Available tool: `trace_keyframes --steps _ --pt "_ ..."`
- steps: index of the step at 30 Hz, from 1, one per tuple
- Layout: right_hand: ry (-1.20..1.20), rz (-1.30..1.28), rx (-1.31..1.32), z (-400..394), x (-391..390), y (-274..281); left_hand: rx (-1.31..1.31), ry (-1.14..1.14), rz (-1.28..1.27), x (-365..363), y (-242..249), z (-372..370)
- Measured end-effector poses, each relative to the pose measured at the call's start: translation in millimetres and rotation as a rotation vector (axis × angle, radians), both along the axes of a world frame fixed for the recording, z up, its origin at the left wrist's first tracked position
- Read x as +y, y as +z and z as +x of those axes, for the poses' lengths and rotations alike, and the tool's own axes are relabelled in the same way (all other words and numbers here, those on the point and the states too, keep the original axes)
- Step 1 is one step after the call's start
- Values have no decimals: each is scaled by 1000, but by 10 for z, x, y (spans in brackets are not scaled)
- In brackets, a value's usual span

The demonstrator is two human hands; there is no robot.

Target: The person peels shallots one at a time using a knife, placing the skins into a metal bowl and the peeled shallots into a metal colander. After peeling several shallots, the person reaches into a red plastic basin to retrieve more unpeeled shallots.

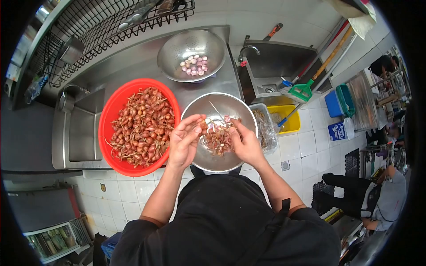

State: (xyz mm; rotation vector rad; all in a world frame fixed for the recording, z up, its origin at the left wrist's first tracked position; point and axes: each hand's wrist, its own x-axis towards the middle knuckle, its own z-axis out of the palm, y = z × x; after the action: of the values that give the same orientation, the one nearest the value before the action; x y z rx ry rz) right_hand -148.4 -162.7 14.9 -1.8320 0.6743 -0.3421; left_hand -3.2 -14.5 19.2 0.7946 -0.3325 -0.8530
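My left hand (184,142) pinches a brown-skinned shallot (203,125) between thumb and fingers, above a steel bowl (194,155). My right hand (246,145) is closed over the same bowl's right side. A small knife (216,109) with a thin blade points up and left from its fingers; the handle is hidden. Loose shallot skins (218,142) lie in the bowl below both hands. To the left, a red basin (105,128) is piled with unpeeled shallots (144,126). Behind the bowl, a steel colander (171,51) holds several peeled shallots (194,65).
A steel counter (182,91) carries the basin and colander, with a sink (84,137) at left. Another sink (268,66) is at right. A clear tub (269,148) and yellow container (293,119) sit right of the bowl. A co-worker (377,199) stands far right.
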Motion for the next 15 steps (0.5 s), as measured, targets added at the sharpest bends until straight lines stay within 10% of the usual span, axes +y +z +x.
trace_keyframes --steps 3,15 --pt "60 311 -285 -19 230 210 -88 84 58 -3 -12 -65" --pt "135 17 -419 132 306 293 -272 134 100 -17 102 -147"
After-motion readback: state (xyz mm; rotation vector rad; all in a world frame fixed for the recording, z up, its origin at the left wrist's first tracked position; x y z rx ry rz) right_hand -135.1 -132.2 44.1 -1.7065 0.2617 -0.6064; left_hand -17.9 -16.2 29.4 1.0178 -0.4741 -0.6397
